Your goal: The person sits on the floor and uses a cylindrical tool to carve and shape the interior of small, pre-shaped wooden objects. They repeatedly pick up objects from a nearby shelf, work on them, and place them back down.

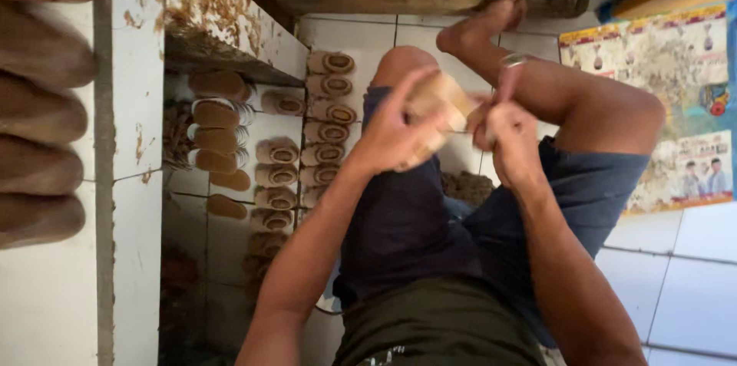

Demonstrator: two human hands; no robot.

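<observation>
A: What do the hands hold?

B: A seated person, seen from above, works at the centre of the frame; the left hand cups a small tan block-like piece, blurred, perhaps a shoe part; its fingers are curled narrowly around the piece from the left; the right hand presses in from the right, its fingers closed into a loose fist against the piece's edge; what they pinch there I cannot tell.

A: How are the arms placed?

B: Both forearms rise from the bottom of the frame and converge above the lap; elbows wide, wrists bent inward; the hands meet over the dark blue shorts, with a bare knee to the right and a bare foot resting on the tiled floor towards the top.

A: How would this be done well?

B: I judge that a steady grip by the left hand, with the right working close to the edge, keeps the piece from twisting; bracing the wrists near the knee would help.

A: What lies around?

B: Rows of tan sandal uppers on the floor left of centre; brown soles stacked at the far left; a white shelf beside them; a printed poster at the right.
</observation>
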